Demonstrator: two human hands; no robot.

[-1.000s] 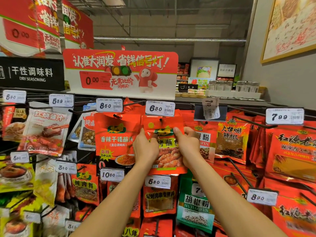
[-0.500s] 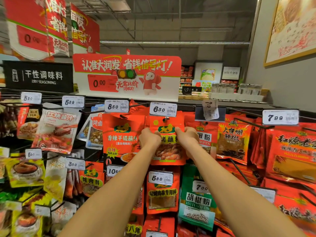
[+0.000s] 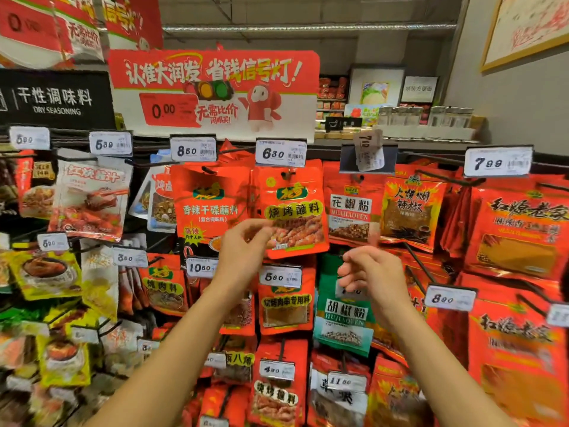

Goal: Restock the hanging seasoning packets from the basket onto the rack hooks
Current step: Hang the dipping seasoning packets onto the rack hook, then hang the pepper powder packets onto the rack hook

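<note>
An orange-red barbecue seasoning packet (image 3: 294, 208) hangs on the rack hook (image 3: 288, 173) under the 6.80 price tag (image 3: 280, 153). My left hand (image 3: 243, 251) is blurred, just below and left of the packet, its fingertips over the lower left corner and not clearly gripping. Lower and to the right, my right hand (image 3: 372, 272) is off the packet, with loosely curled fingers and nothing in them. The basket is out of view.
The rack is packed with hanging packets: a red dip-seasoning packet (image 3: 209, 204) to the left, a pepper-powder packet (image 3: 349, 211) to the right, and several rows below. Price tags stick out on hook ends. A red promotional sign (image 3: 215, 90) stands on top.
Both hands held the packet's top at the hook. Now the packet hangs by itself, and both hands have dropped away, the right one furthest down and right.
</note>
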